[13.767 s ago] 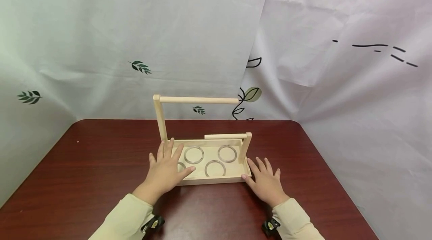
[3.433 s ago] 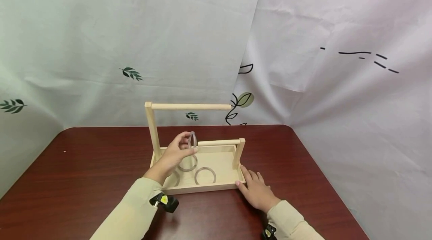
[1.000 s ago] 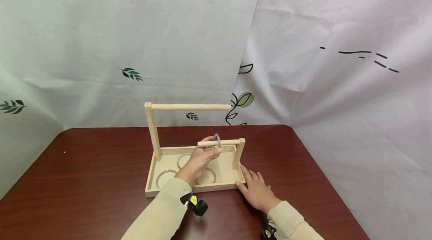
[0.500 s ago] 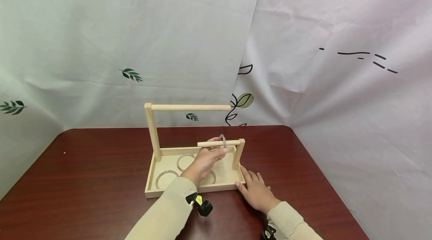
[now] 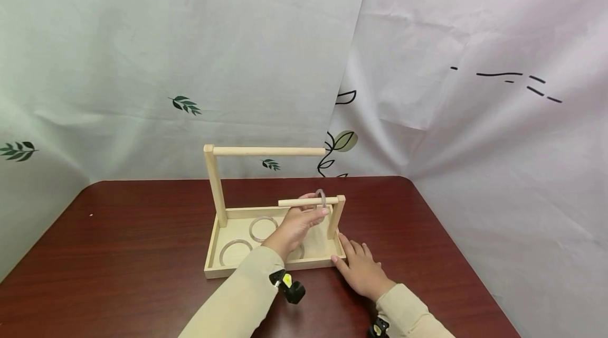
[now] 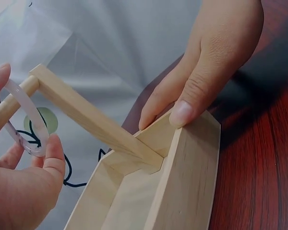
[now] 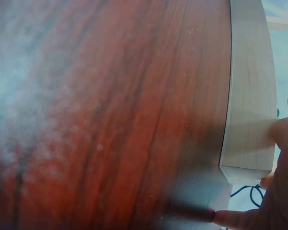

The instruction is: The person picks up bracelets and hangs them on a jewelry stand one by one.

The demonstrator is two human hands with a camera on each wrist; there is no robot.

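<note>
We see the left hand pinch the ring around the short rod, between thumb and fingertips, while the right hand, thumb and fingers apart, touches the tray at its corner, probably for keeping it steady.

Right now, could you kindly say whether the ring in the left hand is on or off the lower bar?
On: in the left wrist view, the lower bar passes through the ring, which the left hand holds.
</note>
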